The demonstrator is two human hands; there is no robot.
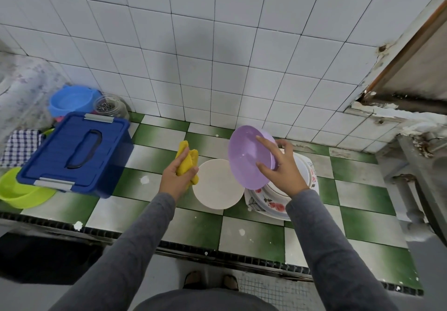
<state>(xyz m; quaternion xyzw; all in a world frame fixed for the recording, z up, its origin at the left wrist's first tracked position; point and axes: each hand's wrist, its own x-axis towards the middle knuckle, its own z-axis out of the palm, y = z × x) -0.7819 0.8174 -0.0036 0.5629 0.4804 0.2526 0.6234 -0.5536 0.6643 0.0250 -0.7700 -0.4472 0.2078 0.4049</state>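
Two grey knit sleeves (pixel 321 243) reach out over a glossy green-and-white checked tile counter (pixel 362 197). The left hand (pixel 177 175) clenches a crumpled yellow cloth (pixel 186 163) beside a flat round white plate (pixel 217 184). The right hand (pixel 281 168) grips a smooth lilac plastic bowl (pixel 250 157) above a stack of flowered plates (pixel 271 205). The bowl is tipped on edge, its hollow facing left and its oval running far to near. Thumb and forefinger lie inside its right rim, the other fingers curled behind. Farther left sits a blue lidded plastic box (pixel 77 151).
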